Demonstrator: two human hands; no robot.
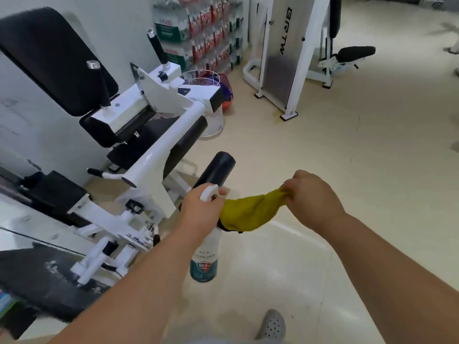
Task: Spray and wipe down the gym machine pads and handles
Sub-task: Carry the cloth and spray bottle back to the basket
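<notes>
Two hands are working just in front of the white gym machine [159,155], which is standing on the floor [347,157] along the left wall. L hand [198,209] is gripping the spray bottle [205,261] at its neck, fingers curled tight round it w/ the white trigger head poking out above the knuckles. The bottle is hanging upright below the fist, its teal label facing the camera. R hand [310,197] is pinching one end of the yellow cloth [246,212], fingers bunched closed on the fabric. The cloth is stretching across btwn the two hands, its other end lying against the bottle neck by the L fingers; can't tell whether the L hand is holding it too. Just beyond the L hand, the black roller pad [216,170] is sticking out from the machine's frame. The machine's black back pad [54,58] is leaning at upper left, and a black handle [157,47] is standing up behind it. A wire basket [211,115] is sitting on the floor by the machine's far end, near the wall. A grey shoe [272,324] is showing at the floor's near edge.
</notes>
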